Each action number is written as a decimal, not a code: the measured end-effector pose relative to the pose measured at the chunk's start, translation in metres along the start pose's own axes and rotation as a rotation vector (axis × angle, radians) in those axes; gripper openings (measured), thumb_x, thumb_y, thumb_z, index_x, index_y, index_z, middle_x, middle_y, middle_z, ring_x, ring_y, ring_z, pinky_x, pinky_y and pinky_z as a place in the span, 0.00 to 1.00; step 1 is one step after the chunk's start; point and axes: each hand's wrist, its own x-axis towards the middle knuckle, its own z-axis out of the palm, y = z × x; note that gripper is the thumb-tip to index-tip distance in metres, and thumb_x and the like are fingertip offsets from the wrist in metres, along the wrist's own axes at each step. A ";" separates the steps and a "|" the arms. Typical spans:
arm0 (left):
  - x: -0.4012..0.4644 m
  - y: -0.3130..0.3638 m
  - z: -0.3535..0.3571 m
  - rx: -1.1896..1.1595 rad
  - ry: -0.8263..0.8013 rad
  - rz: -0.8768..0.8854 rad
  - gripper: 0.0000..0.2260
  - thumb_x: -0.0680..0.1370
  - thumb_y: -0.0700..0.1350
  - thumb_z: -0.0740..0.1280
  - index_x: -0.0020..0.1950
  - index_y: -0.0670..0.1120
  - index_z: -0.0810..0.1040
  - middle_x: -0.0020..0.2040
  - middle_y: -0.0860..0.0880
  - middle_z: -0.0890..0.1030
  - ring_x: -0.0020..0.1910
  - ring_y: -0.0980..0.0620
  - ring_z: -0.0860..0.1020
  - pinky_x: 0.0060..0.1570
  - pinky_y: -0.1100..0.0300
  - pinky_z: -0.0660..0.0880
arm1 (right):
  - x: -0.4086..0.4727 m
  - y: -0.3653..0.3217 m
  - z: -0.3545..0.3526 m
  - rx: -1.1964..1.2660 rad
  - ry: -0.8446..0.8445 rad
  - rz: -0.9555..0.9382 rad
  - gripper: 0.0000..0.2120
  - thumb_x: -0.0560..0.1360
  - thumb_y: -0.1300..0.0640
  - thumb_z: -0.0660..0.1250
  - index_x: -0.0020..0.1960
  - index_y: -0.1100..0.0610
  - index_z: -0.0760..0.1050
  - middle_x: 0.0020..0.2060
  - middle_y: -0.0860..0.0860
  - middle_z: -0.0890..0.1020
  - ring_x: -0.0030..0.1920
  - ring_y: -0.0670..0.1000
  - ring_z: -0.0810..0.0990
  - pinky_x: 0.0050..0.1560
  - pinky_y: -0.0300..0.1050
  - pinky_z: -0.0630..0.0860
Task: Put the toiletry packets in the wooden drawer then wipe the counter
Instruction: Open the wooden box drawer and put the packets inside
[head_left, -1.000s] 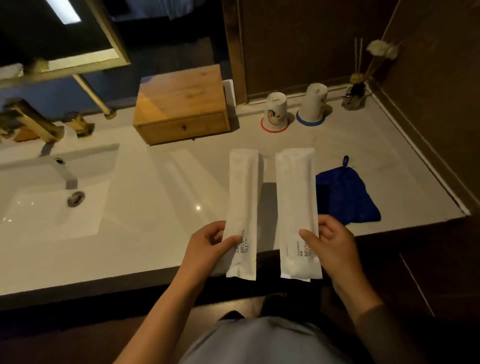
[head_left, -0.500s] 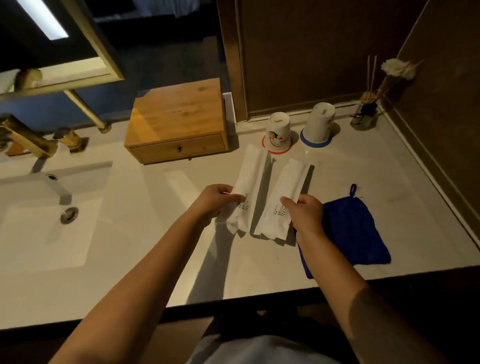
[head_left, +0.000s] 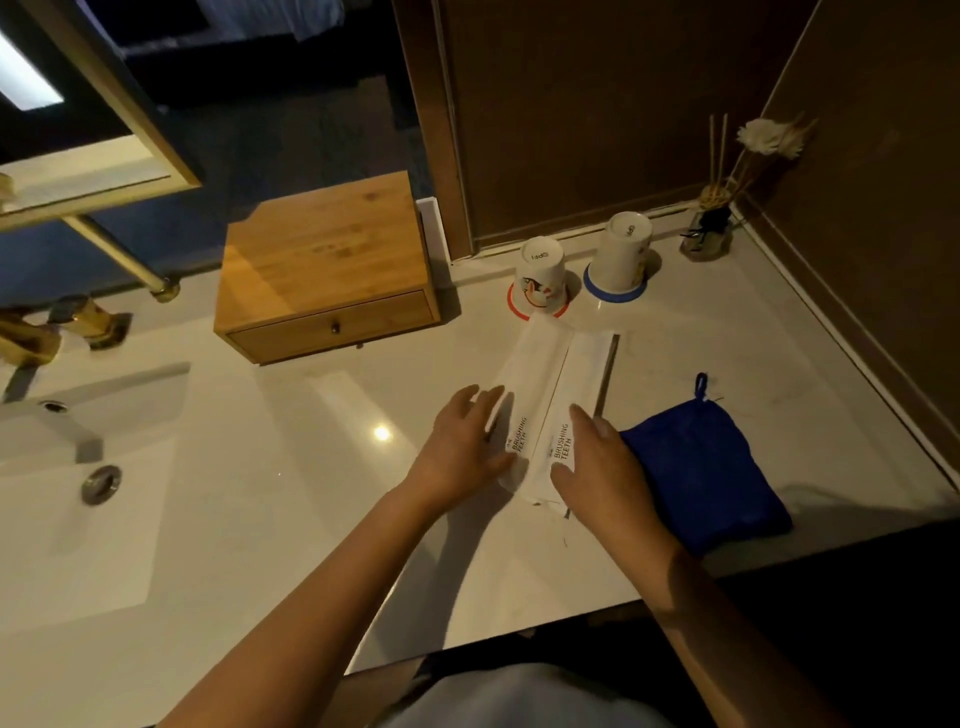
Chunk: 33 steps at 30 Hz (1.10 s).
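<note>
Two long white toiletry packets printed "BRUSHING TEETH" lie side by side on the white counter (head_left: 291, 467): the left packet (head_left: 530, 379) and the right packet (head_left: 584, 379). My left hand (head_left: 465, 447) lies with straight fingers against the left packet's near end. My right hand (head_left: 597, 467) rests with straight fingers on the right packet's near end. The wooden drawer box (head_left: 324, 270) stands behind and to the left, its drawer closed. A blue cloth (head_left: 706, 457) lies just right of my right hand.
Two upturned cups (head_left: 540, 275) (head_left: 621, 257) stand on coasters behind the packets. A reed diffuser (head_left: 709, 234) sits in the back right corner. At the left lie the sink basin (head_left: 78, 467) and a brass faucet (head_left: 31, 338). A dark wall runs along the right.
Both hands carried the packets forward from near my body and laid them flat on the counter. The fingers have gone from pinching the packets to lying straight on them.
</note>
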 end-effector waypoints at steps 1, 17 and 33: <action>-0.008 -0.003 0.004 0.055 0.003 0.050 0.37 0.71 0.55 0.69 0.75 0.53 0.55 0.76 0.43 0.56 0.74 0.43 0.58 0.71 0.49 0.61 | -0.005 0.000 0.002 -0.096 0.014 -0.031 0.28 0.76 0.56 0.62 0.73 0.55 0.56 0.70 0.58 0.64 0.66 0.57 0.68 0.60 0.49 0.74; -0.006 -0.024 -0.003 0.301 -0.093 0.455 0.23 0.79 0.42 0.60 0.74 0.50 0.63 0.76 0.43 0.60 0.74 0.46 0.63 0.71 0.55 0.64 | -0.016 0.019 0.039 -0.564 0.055 -0.185 0.32 0.79 0.47 0.56 0.76 0.51 0.42 0.77 0.59 0.46 0.76 0.58 0.46 0.73 0.61 0.49; 0.012 -0.063 -0.086 0.483 0.160 0.703 0.19 0.77 0.46 0.62 0.67 0.42 0.72 0.66 0.39 0.75 0.63 0.42 0.76 0.61 0.50 0.72 | 0.001 -0.051 0.026 -0.292 0.213 -0.196 0.21 0.77 0.47 0.58 0.68 0.52 0.66 0.70 0.54 0.68 0.68 0.54 0.67 0.65 0.52 0.67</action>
